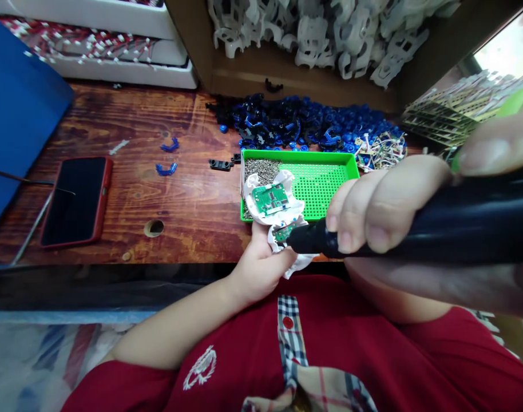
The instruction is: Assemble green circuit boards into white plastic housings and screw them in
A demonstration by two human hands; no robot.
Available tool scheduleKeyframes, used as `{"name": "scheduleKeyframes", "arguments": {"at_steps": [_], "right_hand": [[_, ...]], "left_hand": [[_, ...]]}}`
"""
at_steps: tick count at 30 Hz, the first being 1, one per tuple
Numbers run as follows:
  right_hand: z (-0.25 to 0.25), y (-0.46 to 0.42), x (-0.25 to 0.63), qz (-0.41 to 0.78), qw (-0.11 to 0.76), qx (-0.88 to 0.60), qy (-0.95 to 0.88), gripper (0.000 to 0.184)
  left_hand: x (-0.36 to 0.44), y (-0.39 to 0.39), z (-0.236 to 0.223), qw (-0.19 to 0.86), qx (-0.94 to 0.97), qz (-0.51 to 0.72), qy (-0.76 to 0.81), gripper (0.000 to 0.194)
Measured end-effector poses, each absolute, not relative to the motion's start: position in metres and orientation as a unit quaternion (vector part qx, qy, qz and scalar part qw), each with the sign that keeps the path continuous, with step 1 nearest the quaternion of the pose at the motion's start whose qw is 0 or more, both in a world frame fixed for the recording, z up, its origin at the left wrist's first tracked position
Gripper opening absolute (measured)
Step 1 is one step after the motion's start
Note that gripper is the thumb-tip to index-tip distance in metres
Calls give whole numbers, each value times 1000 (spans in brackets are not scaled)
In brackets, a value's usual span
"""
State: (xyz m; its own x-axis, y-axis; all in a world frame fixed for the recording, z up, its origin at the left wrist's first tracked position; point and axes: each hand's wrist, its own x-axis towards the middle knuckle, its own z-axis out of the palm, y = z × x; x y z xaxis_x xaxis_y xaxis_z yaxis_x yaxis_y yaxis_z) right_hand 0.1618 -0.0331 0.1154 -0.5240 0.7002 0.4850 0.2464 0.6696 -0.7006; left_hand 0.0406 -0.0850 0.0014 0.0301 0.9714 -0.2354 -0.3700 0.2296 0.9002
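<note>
My left hand [261, 266] grips a white plastic shell [292, 213] at the front edge of the table. A green circuit board [270, 199] sits in the shell's upper part, and a smaller green board [284, 233] lies lower in it. Large and close to the camera, my right hand [390, 200] is wrapped round a black electric screwdriver [471, 220]. Its tip meets or nearly meets the smaller board; contact is hard to make out. Behind the shell stands a green tray [351, 166], with small metal screws [261, 170] in its left part.
Blue and black plastic parts [296, 123] are heaped behind the tray, beside wired connectors [381, 151]. A cardboard box [227, 74] holds white shells. At left lie a phone [76, 200] and a blue panel [21, 109]. Stacked boards [442, 117] stand at right.
</note>
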Motion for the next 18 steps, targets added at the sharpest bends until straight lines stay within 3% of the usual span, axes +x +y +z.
{"name": "scheduleKeyframes", "arguments": {"at_steps": [5, 10, 15, 18], "right_hand": [[121, -42, 169, 368, 420, -287, -778, 45], [113, -43, 176, 329, 450, -259, -789, 48], [99, -48, 177, 208, 331, -298, -871, 54], [90, -46, 198, 175, 329, -293, -881, 48]], "left_hand": [[46, -83, 4, 627, 326, 540, 457, 78], [53, -83, 4, 610, 335, 559, 451, 76], [54, -83, 7, 617, 349, 534, 460, 71], [53, -82, 8, 640, 360, 499, 461, 63]]}}
